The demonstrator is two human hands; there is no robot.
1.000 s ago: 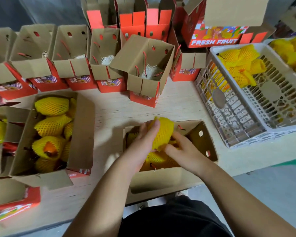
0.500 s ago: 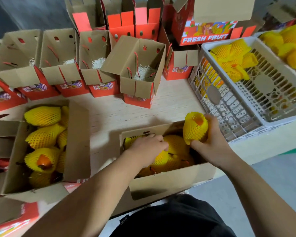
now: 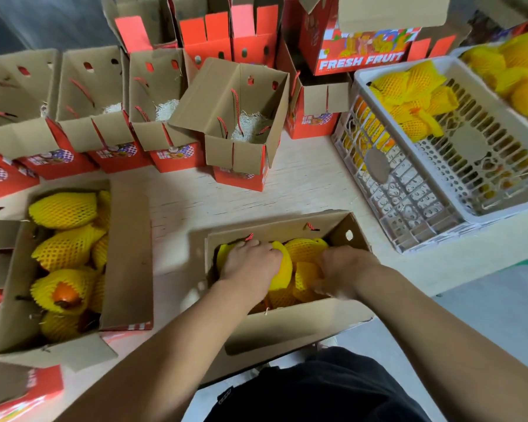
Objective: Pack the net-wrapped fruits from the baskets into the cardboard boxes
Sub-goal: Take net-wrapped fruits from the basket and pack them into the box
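Note:
An open cardboard box [image 3: 287, 327] stands at the table's near edge, holding several yellow net-wrapped fruits [image 3: 304, 248]. Both my hands are down inside it. My left hand [image 3: 250, 260] lies over the fruits on the box's left side, its fingers curled on one fruit [image 3: 282, 266]. At the right side, my right hand [image 3: 345, 269] grips another fruit [image 3: 307, 277] low among the others; its fingertips are hidden. A white plastic basket [image 3: 409, 190] at the right holds a few more wrapped fruits [image 3: 409, 99] in its far corner.
A filled box [image 3: 128, 254] of wrapped fruits sits at the left. Several open empty boxes [image 3: 244, 117] with white padding line the back, behind them a red FRESH FRUIT carton [image 3: 360, 60]. A second basket of fruits [image 3: 515, 71] shows at the far right.
My right hand has brought the wrapped fruit from above the box's right rim down into the box. My left hand stayed on the fruits inside.

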